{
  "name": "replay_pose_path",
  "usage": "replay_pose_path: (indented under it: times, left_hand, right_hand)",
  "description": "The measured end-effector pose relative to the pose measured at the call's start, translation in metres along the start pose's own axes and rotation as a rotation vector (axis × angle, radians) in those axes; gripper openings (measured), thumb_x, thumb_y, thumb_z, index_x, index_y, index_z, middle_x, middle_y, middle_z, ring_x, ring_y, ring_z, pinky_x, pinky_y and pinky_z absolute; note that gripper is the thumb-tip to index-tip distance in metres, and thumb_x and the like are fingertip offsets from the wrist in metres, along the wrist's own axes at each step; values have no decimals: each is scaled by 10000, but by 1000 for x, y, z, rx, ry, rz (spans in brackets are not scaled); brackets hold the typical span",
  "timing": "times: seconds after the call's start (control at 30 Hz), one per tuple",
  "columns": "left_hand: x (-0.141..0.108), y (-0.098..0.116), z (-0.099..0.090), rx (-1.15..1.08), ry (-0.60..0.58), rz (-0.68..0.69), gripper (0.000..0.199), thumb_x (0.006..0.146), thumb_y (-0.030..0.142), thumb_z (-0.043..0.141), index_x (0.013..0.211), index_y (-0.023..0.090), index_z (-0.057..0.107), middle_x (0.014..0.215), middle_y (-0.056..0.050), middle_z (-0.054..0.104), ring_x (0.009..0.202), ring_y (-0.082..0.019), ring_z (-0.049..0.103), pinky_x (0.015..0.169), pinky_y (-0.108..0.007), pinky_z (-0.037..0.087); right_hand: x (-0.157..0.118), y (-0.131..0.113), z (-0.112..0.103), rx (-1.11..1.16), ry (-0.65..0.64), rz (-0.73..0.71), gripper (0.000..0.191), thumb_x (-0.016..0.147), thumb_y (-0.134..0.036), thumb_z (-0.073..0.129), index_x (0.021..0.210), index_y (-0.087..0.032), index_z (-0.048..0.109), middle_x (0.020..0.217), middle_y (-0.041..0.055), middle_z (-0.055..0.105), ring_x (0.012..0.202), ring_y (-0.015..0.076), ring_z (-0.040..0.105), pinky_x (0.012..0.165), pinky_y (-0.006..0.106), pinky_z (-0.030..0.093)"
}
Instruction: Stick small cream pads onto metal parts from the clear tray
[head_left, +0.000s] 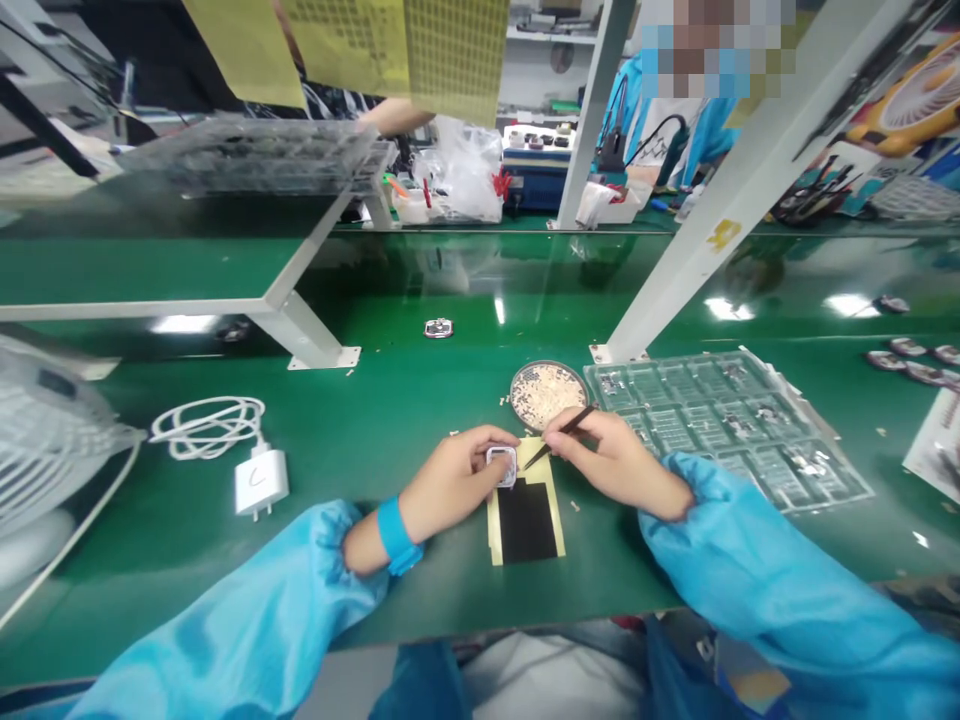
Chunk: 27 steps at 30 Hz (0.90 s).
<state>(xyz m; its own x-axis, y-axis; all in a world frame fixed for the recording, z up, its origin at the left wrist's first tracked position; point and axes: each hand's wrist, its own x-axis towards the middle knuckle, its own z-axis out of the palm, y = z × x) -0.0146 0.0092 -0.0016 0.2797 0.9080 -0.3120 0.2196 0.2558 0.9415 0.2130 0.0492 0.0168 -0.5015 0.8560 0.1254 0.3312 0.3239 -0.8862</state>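
Between the thumb and fingers of my left hand is a small pale watch case with rounded corners. My right hand grips dark tweezers, their tips pointing down and left, close to the case. Beneath both lies a yellow backing sheet carrying a black rectangular sheet. Just beyond my hands stands a round dish full of small beige and dark pieces. What sits inside the case is too small to make out.
A clear compartment tray with small parts lies to the right. Leftward are a white charger with coiled cable and a fan. Another watch case lies farther back. White frame posts rise from the bench; a person is opposite.
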Motion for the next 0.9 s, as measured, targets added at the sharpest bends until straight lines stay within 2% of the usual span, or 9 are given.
replay_pose_path:
  times: [0.17, 0.37, 0.5, 0.63, 0.67, 0.77, 0.9]
  left_hand:
    - [0, -5, -1, 120, 8, 39, 363, 877, 434, 579, 1150, 210, 663, 835, -41, 685, 656, -109, 585, 574, -190, 456]
    - [-1, -7, -1, 26, 21, 59, 364, 859, 434, 606, 1127, 202, 688, 773, -45, 669, 625, -119, 571, 545, -198, 440]
    - [1, -9, -1, 0, 6, 41, 368, 864, 425, 594, 1141, 197, 677, 812, -56, 674, 666, -125, 600, 553, -187, 461]
    - [4, -7, 0, -52, -25, -27, 376, 867, 431, 576, 1165, 210, 640, 903, -55, 686, 734, -133, 641, 585, -185, 517]
    - [5, -5, 0, -83, -30, -35, 375, 859, 426, 584, 1157, 203, 634, 912, -55, 687, 740, -136, 646, 588, -191, 534]
    - [5, -1, 1, -147, -29, -49, 371, 832, 402, 605, 1120, 169, 628, 898, -56, 682, 733, -138, 648, 579, -202, 559]
    - [5, 2, 2, -163, -23, -57, 380, 818, 376, 604, 1120, 146, 630, 886, -63, 682, 718, -134, 643, 568, -201, 561]
  right_hand:
    - [2, 2, -1, -13, -27, -20, 174, 957, -336, 613, 940, -178, 683, 953, 19, 672, 909, 135, 629, 859, 281, 506]
    - [3, 4, -3, 0, -34, -33, 172, 951, -324, 621, 925, -166, 685, 932, 31, 673, 882, 137, 632, 813, 280, 516]
    - [1, -3, -5, 69, -3, -55, 152, 951, -281, 621, 901, -150, 680, 866, 27, 671, 804, 119, 644, 735, 244, 539]
    - [-1, -9, -3, 32, 124, -245, 40, 914, -160, 659, 936, -163, 693, 946, 28, 689, 915, 133, 660, 854, 283, 555]
    - [-2, -9, -3, 1, 144, -304, 74, 898, -127, 670, 955, -167, 695, 961, 27, 691, 940, 139, 658, 879, 297, 555]
    - [-3, -9, 0, -76, 153, -418, 166, 871, -63, 679, 999, -168, 692, 977, 31, 693, 970, 146, 655, 886, 315, 564]
    - [-4, -9, 1, -115, 128, -454, 185, 876, -53, 668, 1020, -169, 681, 996, 44, 687, 982, 157, 649, 878, 338, 569]
